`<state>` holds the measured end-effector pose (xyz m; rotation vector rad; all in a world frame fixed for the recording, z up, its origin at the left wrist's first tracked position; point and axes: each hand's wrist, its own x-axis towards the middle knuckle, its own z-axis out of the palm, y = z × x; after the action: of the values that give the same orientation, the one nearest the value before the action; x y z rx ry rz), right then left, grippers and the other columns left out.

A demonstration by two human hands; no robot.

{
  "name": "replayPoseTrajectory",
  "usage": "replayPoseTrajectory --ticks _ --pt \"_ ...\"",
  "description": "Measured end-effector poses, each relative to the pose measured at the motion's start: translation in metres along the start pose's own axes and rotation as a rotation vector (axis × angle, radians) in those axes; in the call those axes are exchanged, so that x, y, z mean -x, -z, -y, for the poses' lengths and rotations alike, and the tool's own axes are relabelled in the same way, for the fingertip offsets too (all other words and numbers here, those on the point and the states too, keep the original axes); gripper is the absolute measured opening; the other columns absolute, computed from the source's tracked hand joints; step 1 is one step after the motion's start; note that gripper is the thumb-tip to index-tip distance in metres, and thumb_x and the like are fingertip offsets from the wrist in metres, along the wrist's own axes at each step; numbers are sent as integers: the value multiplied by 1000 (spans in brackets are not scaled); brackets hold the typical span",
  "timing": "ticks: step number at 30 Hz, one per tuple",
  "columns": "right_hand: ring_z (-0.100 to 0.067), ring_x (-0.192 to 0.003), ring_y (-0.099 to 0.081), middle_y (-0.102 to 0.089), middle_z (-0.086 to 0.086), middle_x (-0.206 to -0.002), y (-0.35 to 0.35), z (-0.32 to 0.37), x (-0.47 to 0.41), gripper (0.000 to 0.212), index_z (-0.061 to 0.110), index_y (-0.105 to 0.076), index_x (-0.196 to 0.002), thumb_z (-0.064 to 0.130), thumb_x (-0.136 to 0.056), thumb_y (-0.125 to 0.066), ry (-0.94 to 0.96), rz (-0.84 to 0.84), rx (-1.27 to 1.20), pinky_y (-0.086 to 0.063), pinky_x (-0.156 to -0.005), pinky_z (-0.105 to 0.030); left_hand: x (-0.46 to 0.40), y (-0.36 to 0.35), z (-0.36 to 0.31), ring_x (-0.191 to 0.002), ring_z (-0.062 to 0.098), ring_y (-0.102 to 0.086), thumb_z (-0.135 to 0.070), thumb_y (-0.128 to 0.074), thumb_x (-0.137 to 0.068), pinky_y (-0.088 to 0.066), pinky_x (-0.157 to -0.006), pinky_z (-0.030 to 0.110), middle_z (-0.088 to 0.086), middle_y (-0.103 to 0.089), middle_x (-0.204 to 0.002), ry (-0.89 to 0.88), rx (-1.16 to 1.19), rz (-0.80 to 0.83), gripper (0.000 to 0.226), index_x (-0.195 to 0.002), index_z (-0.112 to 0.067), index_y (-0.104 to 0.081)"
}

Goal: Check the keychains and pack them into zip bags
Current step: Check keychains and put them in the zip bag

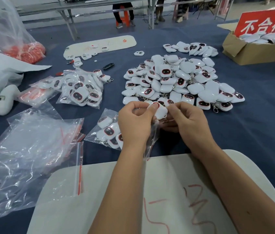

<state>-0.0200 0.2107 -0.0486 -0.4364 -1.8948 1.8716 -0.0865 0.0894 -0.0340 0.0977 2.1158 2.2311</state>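
Keychain pile (180, 80) behind; filled bags (81, 88) and empty bags (32, 149) left.

Both forearms reached forward, bare, converging. Left hand (134, 122) — fingers curled, thumb pressed forward on top. Right hand (188, 119) just beside it, fingers curled, fingertips pinching inward toward left thumb.

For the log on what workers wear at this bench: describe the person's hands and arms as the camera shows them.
Both forearms are bare right up to the frame's bottom edge: no sleeve or cuff shows. The left hand and the right hand wear no gloves. No ring, watch or wristband is visible on the sides facing the camera. The fingernails look short and unpainted. The right forearm has a small dark mark.
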Motion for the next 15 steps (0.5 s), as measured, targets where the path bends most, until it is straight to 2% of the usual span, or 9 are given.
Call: replayPoseTrajectory --ticks 2,4,6,8,10,12,15 --pt "-23 -90 -79 -78 -7 -97 -1 -3 -3 22 17 -74 -108 28 -108 -55 8 -36 31 -65 -82 -39 -3 3 0 -61 14 -68 -17 -86 -84 -58 -67 33 5 -75 -70 -33 13 12 12 -88 -14 -75" --pt "-12 -99 -76 -78 2 -107 -1 -5 -5 23 18 -73 -118 25 -109 -52 47 -51 92 -63 -84 -36 -5 5 1 -72 16 -73 -15 -82 -87 -61 -75 36 4 -78 -78 -41 12 47 6 -91 -18 -79" --pt "-7 -89 -75 -77 7 -102 1 -3 -6 22 20 -75 -114 26 -108 -54 64 -63 95 -63 -73 -35 -6 6 2 -87 20 -76 -10 -77 -90 -62 -85 38 3 -80 -88 -34 -3 99 16 -97 -23 -81" --pt "-12 -73 -72 -76 3 -85 3 1 -5 20 26 -77 -103 29 -104 -57 67 -15 80 -58 -62 -29 -6 7 1 -93 22 -76 0 -73 -90 -61 -89 36 6 -80 -94 -33 -10 182 28 -101 -25 -81" --pt "-15 -66 -69 -74 -1 -74 4 3 -3 16 31 -77 -95 28 -101 -63 72 36 97 -55 -59 -23 -6 7 1 -88 18 -74 3 -73 -89 -61 -85 31 7 -80 -95 -41 -37 238 32 -103 -25 -82" --pt "-13 -63 -69 -74 1 -74 4 3 -3 18 36 -77 -88 22 -97 -70 73 38 110 -54 -58 -20 -6 8 2 -82 13 -74 1 -75 -88 -59 -76 25 2 -79 -91 -39 -65 256 32 -104 -26 -81" --pt "-13 -62 -69 -74 1 -73 3 4 -2 23 40 -76 -85 19 -95 -73 57 43 95 -53 -58 -19 -6 8 3 -81 14 -74 -4 -77 -86 -58 -74 28 3 -79 -91 -17 -65 249 27 -102 -25 -80"
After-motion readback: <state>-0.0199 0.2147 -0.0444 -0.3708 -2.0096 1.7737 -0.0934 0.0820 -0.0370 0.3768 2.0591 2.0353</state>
